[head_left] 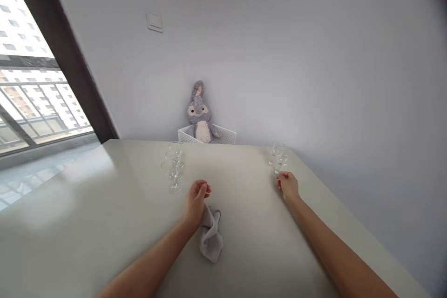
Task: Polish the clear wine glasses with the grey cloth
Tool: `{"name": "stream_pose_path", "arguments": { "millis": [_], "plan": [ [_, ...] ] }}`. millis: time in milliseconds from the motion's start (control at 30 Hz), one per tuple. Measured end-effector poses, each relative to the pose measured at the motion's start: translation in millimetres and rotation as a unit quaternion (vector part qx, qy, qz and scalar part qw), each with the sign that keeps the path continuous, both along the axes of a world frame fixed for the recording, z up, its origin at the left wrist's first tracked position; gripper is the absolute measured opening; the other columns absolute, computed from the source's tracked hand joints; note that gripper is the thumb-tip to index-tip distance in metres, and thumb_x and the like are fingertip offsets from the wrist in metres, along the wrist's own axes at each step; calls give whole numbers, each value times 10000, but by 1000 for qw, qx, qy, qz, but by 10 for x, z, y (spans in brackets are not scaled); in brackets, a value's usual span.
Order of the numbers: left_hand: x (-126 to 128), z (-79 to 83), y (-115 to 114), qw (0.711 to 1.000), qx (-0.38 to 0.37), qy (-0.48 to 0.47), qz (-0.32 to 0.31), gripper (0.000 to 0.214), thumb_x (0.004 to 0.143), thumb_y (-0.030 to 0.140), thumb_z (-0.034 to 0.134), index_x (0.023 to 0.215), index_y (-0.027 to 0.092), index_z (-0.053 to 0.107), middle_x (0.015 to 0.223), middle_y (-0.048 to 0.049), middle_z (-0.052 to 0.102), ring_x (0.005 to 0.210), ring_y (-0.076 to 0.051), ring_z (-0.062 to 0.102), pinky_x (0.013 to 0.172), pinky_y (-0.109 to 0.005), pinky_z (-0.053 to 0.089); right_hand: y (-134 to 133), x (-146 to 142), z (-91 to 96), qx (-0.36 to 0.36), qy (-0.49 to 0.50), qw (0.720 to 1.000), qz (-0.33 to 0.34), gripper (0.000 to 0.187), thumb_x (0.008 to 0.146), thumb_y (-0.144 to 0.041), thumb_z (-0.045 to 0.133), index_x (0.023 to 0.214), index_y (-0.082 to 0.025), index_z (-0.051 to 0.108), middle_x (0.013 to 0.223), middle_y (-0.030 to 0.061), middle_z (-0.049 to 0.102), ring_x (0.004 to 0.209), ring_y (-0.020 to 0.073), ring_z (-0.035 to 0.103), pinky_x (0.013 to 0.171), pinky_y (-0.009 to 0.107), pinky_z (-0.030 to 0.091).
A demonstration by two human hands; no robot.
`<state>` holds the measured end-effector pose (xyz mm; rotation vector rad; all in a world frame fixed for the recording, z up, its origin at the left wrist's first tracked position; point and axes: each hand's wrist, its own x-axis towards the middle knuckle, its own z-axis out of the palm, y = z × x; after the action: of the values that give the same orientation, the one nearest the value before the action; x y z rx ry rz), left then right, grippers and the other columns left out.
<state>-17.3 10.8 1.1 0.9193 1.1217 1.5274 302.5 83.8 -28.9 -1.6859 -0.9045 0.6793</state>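
My right hand (pixel 289 186) is at the far right of the table, its fingers pinched at the foot of a clear stemmed glass (pixel 278 162). That glass stands upright at the front of a small cluster of similar glasses, which overlap and are hard to separate. My left hand (pixel 197 196) hovers over the middle of the table with its fingers curled in and nothing visible in them. Beside its wrist lies a crumpled grey cloth (pixel 211 242). Left of that hand, several clear stemmed glasses (pixel 174 185) stand upright in a row running away from me.
The pale table (pixel 104 233) reaches to a grey wall (pixel 296 56). Behind its far edge, a grey plush toy (pixel 199 114) sits in a white perforated basket (pixel 226 136). A dark-framed window (pixel 35 88) is at the left, and a light switch (pixel 154 22) is on the wall.
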Motion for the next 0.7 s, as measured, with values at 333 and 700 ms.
{"name": "stream_pose_path", "arguments": {
  "millis": [333, 700],
  "plan": [
    [-413, 156, -54, 906, -169, -338, 190, 43, 822, 236, 420, 820, 203, 392, 653, 30, 490, 467, -48, 487, 491, -176, 436, -887, -1459, 377, 2, -59, 853, 519, 410, 833, -483, 379, 1066, -187, 540, 560, -36, 519, 435, 95, 434, 442, 210, 323],
    [-766, 31, 213, 899, -104, -420, 73, 353, 871, 506, 230, 1000, 227, 403, 1058, -160, 553, 908, -219, 621, 627, -346, 540, -886, -1832, 365, 16, -299, 783, 545, 479, 838, -550, 345, 625, -169, 541, 552, -25, 483, 511, 93, 392, 479, 209, 233]
  ]
}}
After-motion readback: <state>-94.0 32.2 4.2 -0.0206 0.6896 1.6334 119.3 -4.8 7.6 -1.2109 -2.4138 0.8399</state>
